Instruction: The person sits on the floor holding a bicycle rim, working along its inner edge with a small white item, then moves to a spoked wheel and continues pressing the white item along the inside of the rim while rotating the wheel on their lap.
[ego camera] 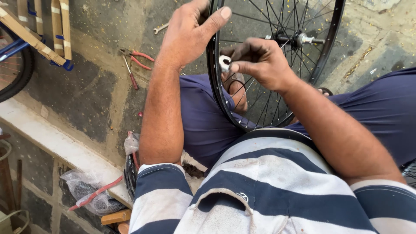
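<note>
A black bicycle wheel rim [215, 82] with thin spokes stands upright between my knees, its hub and axle [303, 40] at the top right. My left hand [190, 32] grips the rim from the outside, thumb hooked over its edge. Inside the rim, my right hand [260, 60] pinches a small white tape-like piece [224, 63] against the rim's inner face. My dark blue trousers [203, 117] lie behind and under the wheel.
Red-handled pliers [138, 58] and a red-handled screwdriver [131, 76] lie on the concrete floor, a small spanner [160, 28] farther off. A wrapped blue bicycle [26, 39] stands at upper left. Plastic bags [89, 190] and a tyre [129, 173] sit by a pale kerb.
</note>
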